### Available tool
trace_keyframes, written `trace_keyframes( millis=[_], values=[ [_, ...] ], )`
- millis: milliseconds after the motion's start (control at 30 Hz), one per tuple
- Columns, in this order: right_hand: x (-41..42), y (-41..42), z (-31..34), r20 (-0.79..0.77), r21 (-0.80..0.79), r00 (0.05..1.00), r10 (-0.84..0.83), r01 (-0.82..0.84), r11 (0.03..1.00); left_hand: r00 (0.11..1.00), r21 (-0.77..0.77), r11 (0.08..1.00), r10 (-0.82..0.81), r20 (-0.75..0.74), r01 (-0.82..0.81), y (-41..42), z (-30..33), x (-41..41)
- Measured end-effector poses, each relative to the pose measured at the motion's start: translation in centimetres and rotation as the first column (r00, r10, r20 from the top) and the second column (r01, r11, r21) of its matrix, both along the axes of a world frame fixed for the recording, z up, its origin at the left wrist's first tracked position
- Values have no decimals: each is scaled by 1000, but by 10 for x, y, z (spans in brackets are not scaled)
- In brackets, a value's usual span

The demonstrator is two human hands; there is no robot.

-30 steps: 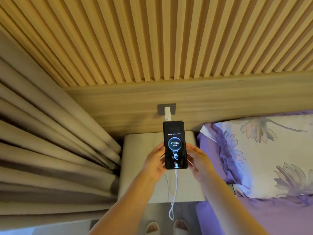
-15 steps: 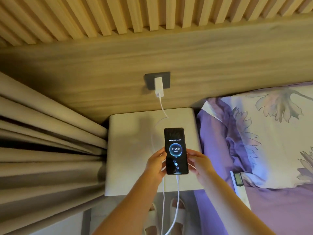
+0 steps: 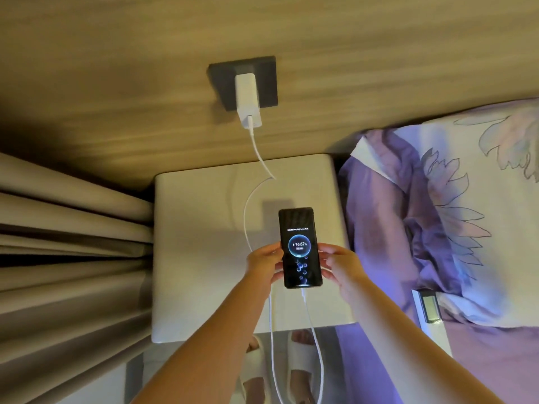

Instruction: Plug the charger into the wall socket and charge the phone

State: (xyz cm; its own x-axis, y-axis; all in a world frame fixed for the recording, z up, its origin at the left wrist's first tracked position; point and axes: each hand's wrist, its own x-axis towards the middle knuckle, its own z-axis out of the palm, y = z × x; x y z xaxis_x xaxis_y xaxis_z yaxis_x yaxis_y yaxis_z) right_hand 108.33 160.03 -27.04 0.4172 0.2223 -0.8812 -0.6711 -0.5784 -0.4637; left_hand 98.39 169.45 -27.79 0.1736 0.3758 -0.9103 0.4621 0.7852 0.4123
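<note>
My left hand (image 3: 264, 265) and right hand (image 3: 339, 265) pinch the phone (image 3: 300, 247) by its edges above the white nightstand (image 3: 198, 258). Its cable (image 3: 249, 217) loops across the nightstand, between curtain (image 3: 73, 258) and pillow (image 3: 452, 199). Beyond, the charger (image 3: 247, 99) sits in the wall socket (image 3: 267, 80).

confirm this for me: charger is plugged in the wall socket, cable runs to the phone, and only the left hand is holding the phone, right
Not quite. The head view shows both the left hand and the right hand holding the phone. The charger is in the wall socket, and the cable runs to the phone.
</note>
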Motion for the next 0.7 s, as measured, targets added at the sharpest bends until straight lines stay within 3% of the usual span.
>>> trace_keyframes(
  millis=[700],
  values=[
    [1,7,-61,109,18,980,165,-168,986,999,98,994,-36,-17,37,3,-27,9]
  ],
)
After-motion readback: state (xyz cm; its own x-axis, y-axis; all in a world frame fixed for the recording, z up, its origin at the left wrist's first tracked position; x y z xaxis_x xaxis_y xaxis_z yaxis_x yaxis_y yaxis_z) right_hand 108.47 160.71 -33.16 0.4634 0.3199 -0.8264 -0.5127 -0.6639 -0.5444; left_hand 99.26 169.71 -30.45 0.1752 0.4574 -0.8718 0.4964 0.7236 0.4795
